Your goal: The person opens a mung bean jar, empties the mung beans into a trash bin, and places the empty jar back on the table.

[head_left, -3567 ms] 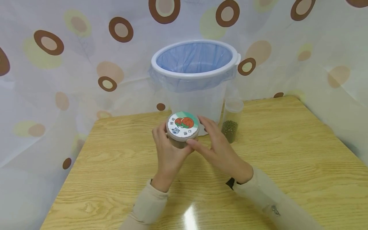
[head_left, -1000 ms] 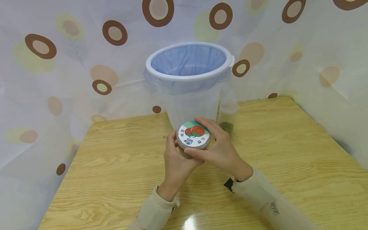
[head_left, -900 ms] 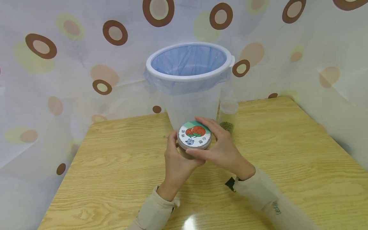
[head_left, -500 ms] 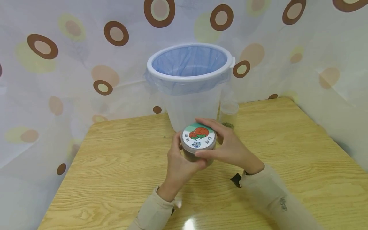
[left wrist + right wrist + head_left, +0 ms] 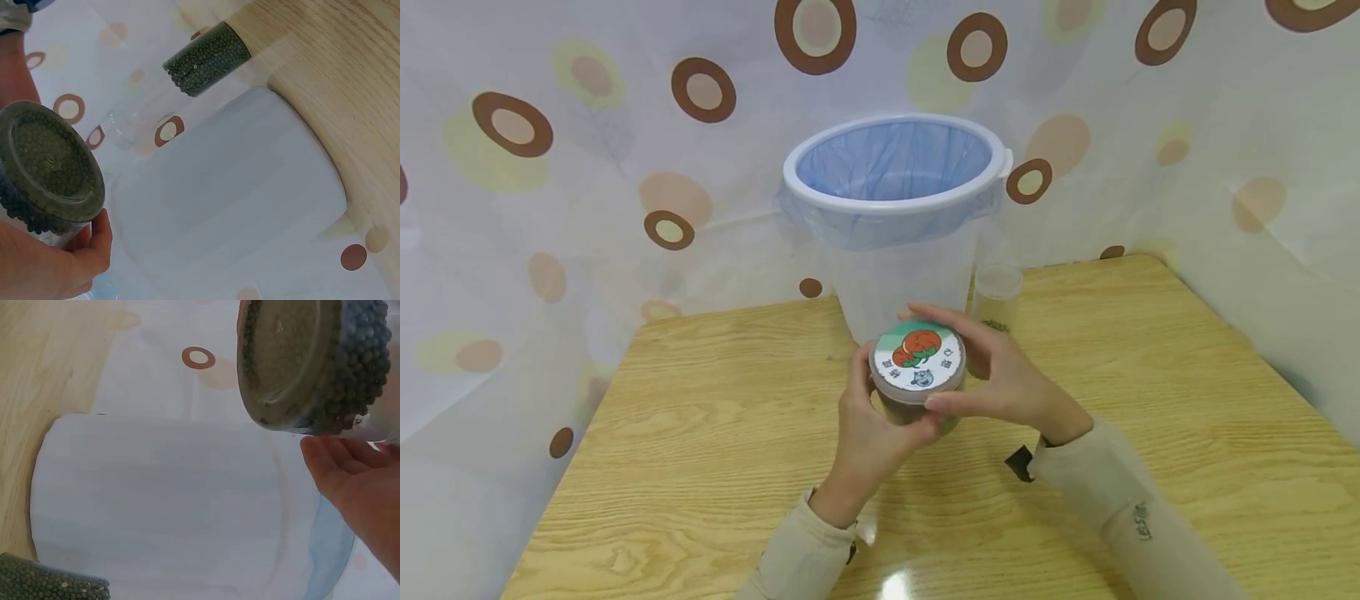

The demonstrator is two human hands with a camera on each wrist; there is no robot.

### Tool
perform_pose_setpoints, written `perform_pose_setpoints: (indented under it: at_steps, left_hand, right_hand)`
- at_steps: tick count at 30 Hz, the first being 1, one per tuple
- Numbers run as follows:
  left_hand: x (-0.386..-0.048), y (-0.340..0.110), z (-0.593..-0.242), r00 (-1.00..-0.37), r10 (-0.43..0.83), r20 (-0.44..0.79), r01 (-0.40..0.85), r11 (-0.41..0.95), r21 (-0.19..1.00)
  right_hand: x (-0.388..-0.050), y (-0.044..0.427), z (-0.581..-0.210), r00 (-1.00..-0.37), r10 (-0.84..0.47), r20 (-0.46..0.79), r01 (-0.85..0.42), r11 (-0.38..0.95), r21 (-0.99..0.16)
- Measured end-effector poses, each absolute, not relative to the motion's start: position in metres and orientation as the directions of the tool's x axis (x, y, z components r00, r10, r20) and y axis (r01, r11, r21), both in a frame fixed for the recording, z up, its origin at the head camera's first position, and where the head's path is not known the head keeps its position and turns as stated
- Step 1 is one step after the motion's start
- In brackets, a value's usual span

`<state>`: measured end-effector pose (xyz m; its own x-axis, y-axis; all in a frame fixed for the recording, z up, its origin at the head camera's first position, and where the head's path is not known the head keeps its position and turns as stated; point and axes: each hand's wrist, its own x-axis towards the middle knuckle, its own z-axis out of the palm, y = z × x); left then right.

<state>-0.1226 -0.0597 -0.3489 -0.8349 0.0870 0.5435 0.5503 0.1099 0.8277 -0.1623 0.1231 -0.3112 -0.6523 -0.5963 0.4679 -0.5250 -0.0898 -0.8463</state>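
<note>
A clear jar of green beans (image 5: pixel 56 162), with a round lid (image 5: pixel 917 357) printed with red fruit, is held above the table. My left hand (image 5: pixel 872 433) wraps round its side, thumb in front. My right hand (image 5: pixel 1000 375) grips the lid rim, thumb at the near edge and fingers at the far edge. The wrist views show the jar's bottom tilted toward the cameras, beans resting against it. In the right wrist view the right hand's fingers (image 5: pixel 337 456) lie at the jar's upper end. Whether the lid is loose cannot be told.
Behind the jar stands a white bin (image 5: pixel 895 267) with a blue liner (image 5: pixel 895 158). To its right is a tall clear container (image 5: pixel 997 287) of green beans, partly hidden by the right hand. All stand on a wooden table (image 5: pixel 722 433) before a patterned wall sheet.
Both hands have brought the jar rightward and nearer. The printed lid has turned counterclockwise seen from above, and my right thumb has shifted right along its rim.
</note>
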Motion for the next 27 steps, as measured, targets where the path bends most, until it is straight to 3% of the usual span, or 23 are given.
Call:
perform_pose_setpoints:
  at_steps: [4, 12, 18, 27]
  left_hand:
    - [-0.121, -0.06, -0.346, -0.852, 0.006, 0.524, 0.519, 0.14, 0.843]
    - [-0.12, -0.056, -0.344, -0.855, -0.146, 0.497, 0.476, 0.159, 0.865]
    - [-0.122, -0.054, -0.347, -0.808, -0.203, 0.552, 0.514, 0.213, 0.831]
    - [-0.122, -0.05, -0.351, -0.791, -0.212, 0.574, 0.531, 0.23, 0.816]
  right_hand:
    - [-0.162, 0.119, -0.314, -0.695, -0.53, 0.486, -0.576, 0.006, -0.818]
    - [-0.14, 0.094, -0.307, -0.814, -0.252, 0.523, -0.572, 0.19, -0.798]
    - [-0.126, 0.076, -0.305, -0.84, -0.166, 0.516, -0.54, 0.349, -0.766]
    - [-0.124, 0.067, -0.306, -0.845, -0.108, 0.523, -0.522, 0.379, -0.764]
